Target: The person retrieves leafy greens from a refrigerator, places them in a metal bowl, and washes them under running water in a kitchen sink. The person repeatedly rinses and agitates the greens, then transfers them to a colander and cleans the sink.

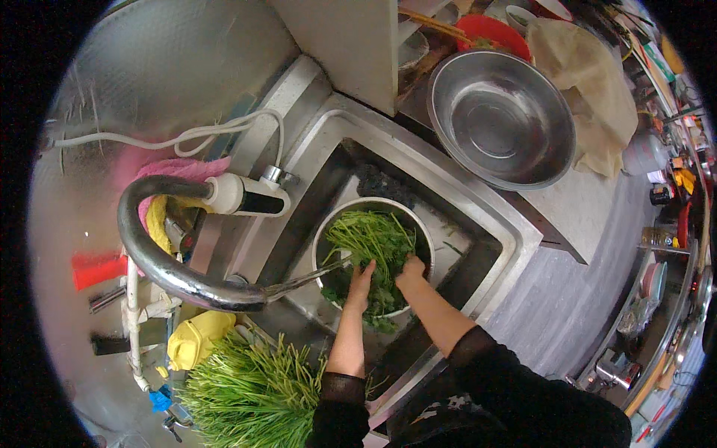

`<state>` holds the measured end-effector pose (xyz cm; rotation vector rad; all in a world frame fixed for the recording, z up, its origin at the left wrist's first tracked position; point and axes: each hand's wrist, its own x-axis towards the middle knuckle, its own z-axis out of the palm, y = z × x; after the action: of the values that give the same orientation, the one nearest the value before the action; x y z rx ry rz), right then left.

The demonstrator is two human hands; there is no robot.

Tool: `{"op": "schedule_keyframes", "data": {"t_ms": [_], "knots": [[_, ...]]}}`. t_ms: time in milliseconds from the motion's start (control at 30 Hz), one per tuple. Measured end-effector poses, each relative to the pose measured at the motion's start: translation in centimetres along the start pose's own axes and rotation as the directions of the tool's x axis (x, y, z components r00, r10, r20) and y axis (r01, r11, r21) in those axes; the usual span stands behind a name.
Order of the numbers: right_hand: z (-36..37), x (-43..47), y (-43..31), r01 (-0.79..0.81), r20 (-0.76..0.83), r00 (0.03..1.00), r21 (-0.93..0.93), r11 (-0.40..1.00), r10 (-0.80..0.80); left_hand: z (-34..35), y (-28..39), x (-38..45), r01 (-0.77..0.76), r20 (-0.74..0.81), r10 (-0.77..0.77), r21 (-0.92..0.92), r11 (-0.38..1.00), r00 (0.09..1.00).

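Observation:
A bunch of leafy green herbs (372, 238) lies in a round metal pot (429, 246) inside the sink. My left hand (361, 283) is at the near left part of the bunch, its thumb and fingers around some stems. My right hand (410, 270) grips the leafy right side, its fingertips partly hidden in the leaves. Water runs from the curved metal faucet (190, 280) into the pot. Some leaves hang over the pot's near rim.
The stainless steel sink (498, 207) surrounds the pot. A big bundle of long green stalks (257, 392) lies at the near left. An empty steel basin (501, 120) stands on the right counter beside a tan cloth (588, 84). A red bowl (496, 33) is behind it.

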<state>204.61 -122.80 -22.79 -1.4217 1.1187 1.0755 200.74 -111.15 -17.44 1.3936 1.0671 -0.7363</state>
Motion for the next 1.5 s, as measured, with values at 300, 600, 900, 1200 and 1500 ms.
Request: {"op": "schedule_keyframes", "data": {"t_ms": [300,600,900,1200,1500], "knots": [[-3.2,-2.5,-2.2,0.726,0.044,0.581,-0.480,0.493,-0.812,2.9,-1.8,-4.9,-0.224,0.075,0.433,0.925,0.306,0.898],[-2.8,-2.5,-6.1,0.773,0.257,0.418,-0.604,0.193,-0.871,-1.4,0.3,1.7,-0.199,0.177,0.110,0.949,0.243,0.978],[1.8,-0.6,-8.4,0.624,0.313,0.770,-0.551,0.554,-0.555,0.7,4.6,3.6,0.030,-0.021,-0.048,-0.520,0.854,0.999],[0.5,-5.2,-4.4,0.634,0.133,0.348,-0.762,0.129,-0.928,1.5,0.7,2.3,0.093,0.117,-0.029,-0.596,0.798,0.993],[-3.1,-1.0,-7.0,0.501,0.172,0.834,-0.635,0.588,-0.525,1.6,-2.2,2.3,0.044,0.004,-0.066,-0.790,0.612,0.998]]}}
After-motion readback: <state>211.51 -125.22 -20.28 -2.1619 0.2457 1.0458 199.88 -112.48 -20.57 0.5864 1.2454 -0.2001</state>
